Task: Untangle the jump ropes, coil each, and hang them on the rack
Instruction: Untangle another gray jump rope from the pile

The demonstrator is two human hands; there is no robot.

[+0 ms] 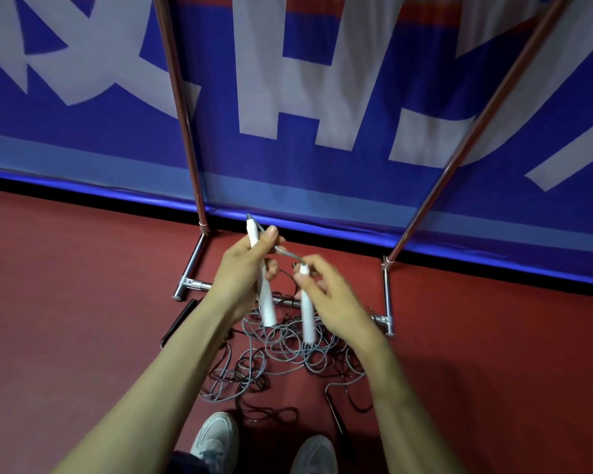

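Untangling, early on: holding the two white handles (pixel 266 302) of the grey rope (pixel 250 340) up above the heap of ropes (pixel 288 350) lying on the floor (pixel 83 302) at the rack's (pixel 387 292) near bar. Gripping one handle in the left hand (pixel 243 271), pinching the other near its top in the right hand (pixel 329 295). Next, probably drawing the grey rope free of the black rope (pixel 274 413) before coiling.

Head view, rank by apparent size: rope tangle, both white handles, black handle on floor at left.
1. rope tangle
2. left white handle, right white handle: near alike, unranked
3. black handle
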